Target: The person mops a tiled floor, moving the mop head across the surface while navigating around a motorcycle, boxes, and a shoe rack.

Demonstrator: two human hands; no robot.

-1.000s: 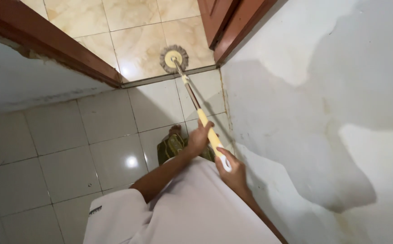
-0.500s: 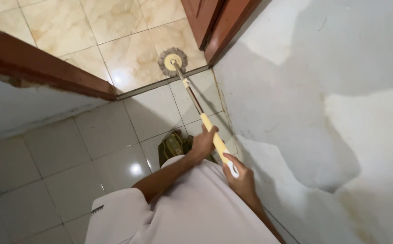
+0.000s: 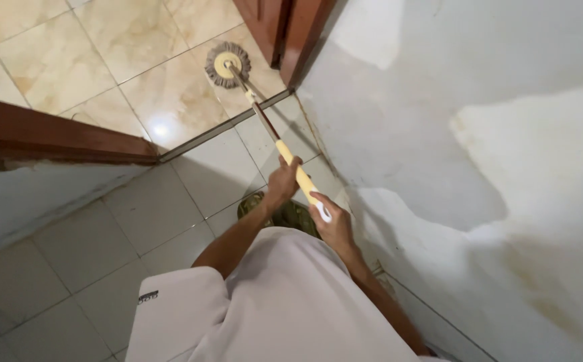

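step: mopping of beige tiles [image 3: 70,60] past threshold [image 3: 224,126] | mop handle [image 3: 298,175] clasped by left hand [image 3: 282,184], right hand [image 3: 331,224] | round mop head [image 3: 227,65] flat on floor | next: likely a steady push or pull

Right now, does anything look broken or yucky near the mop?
Yes. The white wall to the right of the mop has big uneven patches and yellow-brown stains, like peeling paint or damp. The low wall edge under the wooden frame on the left looks chipped. The mop itself looks fine.
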